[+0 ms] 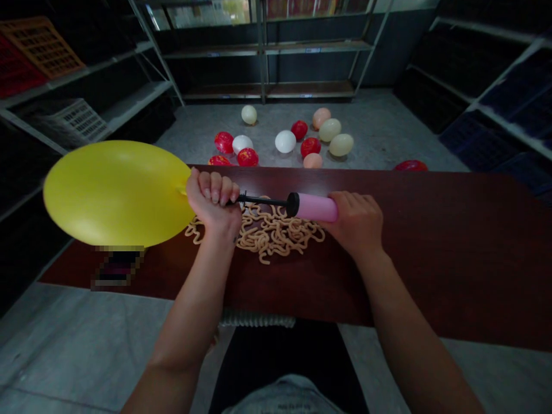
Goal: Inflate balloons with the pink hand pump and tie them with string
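Note:
A large inflated yellow balloon point(116, 192) hangs over the left end of a dark red-brown table point(452, 241). My left hand point(213, 201) is closed in a fist round the balloon's neck and the black tip of a hand pump. My right hand point(357, 221) grips the pump's pink handle point(314, 207), and a thin black rod runs from the handle to my left fist. Under both hands lies a heap of limp, pale orange uninflated balloons point(271, 233) on the table.
Several inflated red, white and cream balloons point(285, 141) lie on the grey floor beyond the table. Metal shelving point(263, 52) lines the back and both sides, with crates point(71, 121) on the left shelves. A blurred patch point(116, 267) sits at the table's left edge.

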The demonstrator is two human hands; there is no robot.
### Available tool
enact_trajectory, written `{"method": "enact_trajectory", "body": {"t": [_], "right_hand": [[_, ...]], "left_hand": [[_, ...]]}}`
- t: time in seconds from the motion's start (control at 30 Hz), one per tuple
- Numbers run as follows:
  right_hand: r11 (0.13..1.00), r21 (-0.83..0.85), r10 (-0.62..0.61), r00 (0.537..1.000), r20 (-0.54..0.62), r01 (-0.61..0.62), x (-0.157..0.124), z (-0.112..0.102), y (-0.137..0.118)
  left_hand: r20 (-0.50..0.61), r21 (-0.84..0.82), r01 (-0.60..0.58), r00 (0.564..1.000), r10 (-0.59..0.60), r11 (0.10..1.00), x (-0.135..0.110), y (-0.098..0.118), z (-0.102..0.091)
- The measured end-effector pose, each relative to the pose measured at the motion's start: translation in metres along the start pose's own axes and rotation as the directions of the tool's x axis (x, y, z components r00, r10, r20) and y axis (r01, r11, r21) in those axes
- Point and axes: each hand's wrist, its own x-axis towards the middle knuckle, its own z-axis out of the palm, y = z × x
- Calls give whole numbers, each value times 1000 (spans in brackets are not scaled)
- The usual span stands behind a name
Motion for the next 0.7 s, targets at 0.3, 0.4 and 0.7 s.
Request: {"method": "enact_trajectory", "body": {"t": [0.3,0.4,0.7], "right_hand": [[991,128,-51,997,55,44,-1,1,-31],[989,143,-50,998,41,43,-1,4,-30],[998,32,-45,999,-26,46,6,9,-19]], "left_hand": [[23,74,120,992,-122,990,-24,-35,7],[16,77,132,991,-133,988,-24,-35,7],[0,-17,74,997,-74,997,-1,-23,-6]]}}
